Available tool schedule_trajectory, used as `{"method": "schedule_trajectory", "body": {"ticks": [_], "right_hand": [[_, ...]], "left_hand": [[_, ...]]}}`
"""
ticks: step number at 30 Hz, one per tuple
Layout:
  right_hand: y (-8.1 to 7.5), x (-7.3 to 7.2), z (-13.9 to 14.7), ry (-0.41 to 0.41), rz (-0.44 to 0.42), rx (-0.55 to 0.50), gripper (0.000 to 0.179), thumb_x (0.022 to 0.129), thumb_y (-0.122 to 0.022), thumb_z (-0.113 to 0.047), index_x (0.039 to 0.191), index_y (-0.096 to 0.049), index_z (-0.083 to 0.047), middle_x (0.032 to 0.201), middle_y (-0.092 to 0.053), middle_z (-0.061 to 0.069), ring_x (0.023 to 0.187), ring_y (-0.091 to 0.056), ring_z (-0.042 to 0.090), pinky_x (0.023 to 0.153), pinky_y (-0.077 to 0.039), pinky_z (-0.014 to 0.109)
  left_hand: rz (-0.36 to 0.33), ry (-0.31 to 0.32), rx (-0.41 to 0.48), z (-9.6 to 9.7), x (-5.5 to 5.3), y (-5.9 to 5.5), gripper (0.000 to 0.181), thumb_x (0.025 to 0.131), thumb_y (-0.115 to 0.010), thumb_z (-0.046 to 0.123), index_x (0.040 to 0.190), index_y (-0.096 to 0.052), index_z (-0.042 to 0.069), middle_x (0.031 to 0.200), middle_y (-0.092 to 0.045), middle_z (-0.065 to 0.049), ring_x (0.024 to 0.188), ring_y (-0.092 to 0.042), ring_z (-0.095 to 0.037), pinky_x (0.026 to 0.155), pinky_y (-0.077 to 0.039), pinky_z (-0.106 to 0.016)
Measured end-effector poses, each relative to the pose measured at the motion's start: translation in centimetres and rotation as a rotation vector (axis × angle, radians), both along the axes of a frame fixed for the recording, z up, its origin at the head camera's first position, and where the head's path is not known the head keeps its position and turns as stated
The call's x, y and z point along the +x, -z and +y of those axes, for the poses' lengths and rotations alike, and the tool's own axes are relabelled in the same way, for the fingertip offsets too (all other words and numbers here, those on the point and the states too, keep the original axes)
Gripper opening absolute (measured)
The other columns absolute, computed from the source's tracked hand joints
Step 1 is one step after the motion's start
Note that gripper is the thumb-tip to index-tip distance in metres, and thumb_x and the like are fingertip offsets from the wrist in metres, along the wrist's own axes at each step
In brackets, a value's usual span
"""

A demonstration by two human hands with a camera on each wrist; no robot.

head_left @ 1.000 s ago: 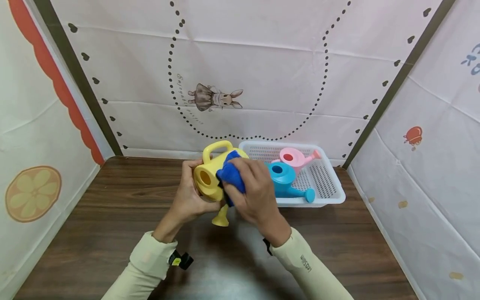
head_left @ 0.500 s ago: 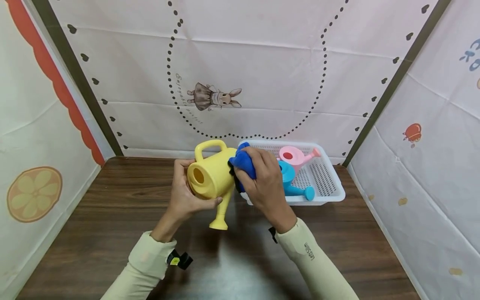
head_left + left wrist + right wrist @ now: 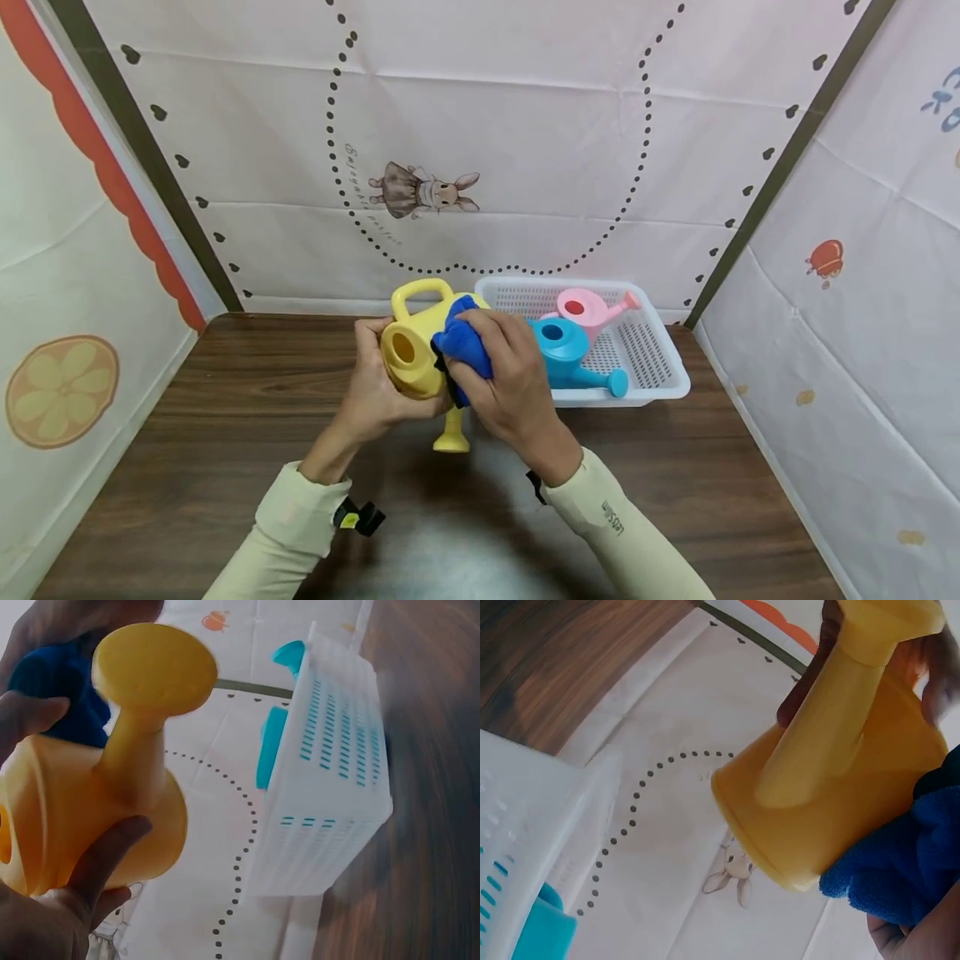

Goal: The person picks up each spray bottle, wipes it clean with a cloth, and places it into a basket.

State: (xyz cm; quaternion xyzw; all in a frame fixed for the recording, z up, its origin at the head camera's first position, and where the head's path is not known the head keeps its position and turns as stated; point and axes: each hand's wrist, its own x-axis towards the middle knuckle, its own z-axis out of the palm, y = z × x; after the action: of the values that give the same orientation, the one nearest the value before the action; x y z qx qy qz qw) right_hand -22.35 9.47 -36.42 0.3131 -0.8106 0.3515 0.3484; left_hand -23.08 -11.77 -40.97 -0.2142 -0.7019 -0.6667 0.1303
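My left hand (image 3: 378, 396) grips a yellow toy watering can (image 3: 405, 377) by its side, thumb and fingers around the body. The can is tilted, with its filling hole facing me and its spout (image 3: 139, 750) ending in a broad sprinkler head. My right hand (image 3: 513, 387) holds a bunched blue cloth (image 3: 462, 342) with a dark edge. In the head view the cloth lies against the can's body and covers part of it. The right wrist view also has the blue cloth (image 3: 907, 855) touching the yellow can (image 3: 832, 810).
Behind and right of my hands, a white perforated basket (image 3: 660, 358) stands on the brown wood-grain table (image 3: 247, 400). Inside it lie a blue watering can (image 3: 562, 346) and a pink watering can (image 3: 588, 310). Printed fabric walls (image 3: 495, 125) enclose the table's back and sides.
The cloth in my right hand moved right to the can's far end, then back left over its body. The yellow can shifted left and turned slightly, then came back a little. Both hands keep their hold.
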Motion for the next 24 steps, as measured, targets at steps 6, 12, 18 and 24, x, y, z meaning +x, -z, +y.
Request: {"method": "schedule_trajectory", "body": {"ticks": [6,12,18,24], "right_hand": [[-0.2,-0.9,0.7,0.017,-0.001,-0.014,0.042,0.102,-0.075,-0.02,0.139,-0.068,-0.004,0.133,-0.074,0.019,0.119,-0.069,0.037,0.101,-0.066,0.054],[0.0,-1.7,1.4,0.08,-0.056,-0.055,0.041,0.102,-0.073,-0.022,0.139,-0.07,-0.004,0.134,-0.074,0.021,0.118,-0.07,0.04,0.099,-0.065,0.059],[0.2,-0.5,0.4,0.029,-0.022,-0.014,0.042,0.1,-0.075,-0.02,0.139,-0.068,-0.005,0.133,-0.073,0.018,0.118,-0.069,0.037,0.098,-0.065,0.054],[-0.1,0.6,-0.3,-0.021,0.054,0.041,0.042,0.098,-0.076,-0.019,0.138,-0.068,-0.007,0.132,-0.074,0.015,0.114,-0.068,0.033,0.096,-0.063,0.048]], "left_hand": [[0.068,0.054,0.102,-0.3,0.2,-0.3,0.103,0.061,-0.088,-0.027,0.145,-0.033,-0.002,0.169,-0.048,-0.026,0.14,-0.065,-0.016,0.114,-0.058,-0.024],[0.056,0.065,0.18,-0.3,0.4,-0.3,0.104,0.057,-0.088,-0.028,0.141,-0.038,0.009,0.166,-0.057,-0.021,0.143,-0.067,-0.018,0.115,-0.059,-0.029],[-0.038,-0.033,0.174,0.0,0.4,0.0,0.095,0.059,-0.092,-0.021,0.13,-0.038,0.013,0.153,-0.068,-0.01,0.126,-0.075,-0.013,0.103,-0.065,-0.027],[-0.075,-0.068,0.193,-0.1,0.4,0.3,0.089,0.063,-0.09,-0.017,0.13,-0.038,0.012,0.135,-0.073,0.004,0.114,-0.076,-0.01,0.095,-0.067,-0.025]]}}
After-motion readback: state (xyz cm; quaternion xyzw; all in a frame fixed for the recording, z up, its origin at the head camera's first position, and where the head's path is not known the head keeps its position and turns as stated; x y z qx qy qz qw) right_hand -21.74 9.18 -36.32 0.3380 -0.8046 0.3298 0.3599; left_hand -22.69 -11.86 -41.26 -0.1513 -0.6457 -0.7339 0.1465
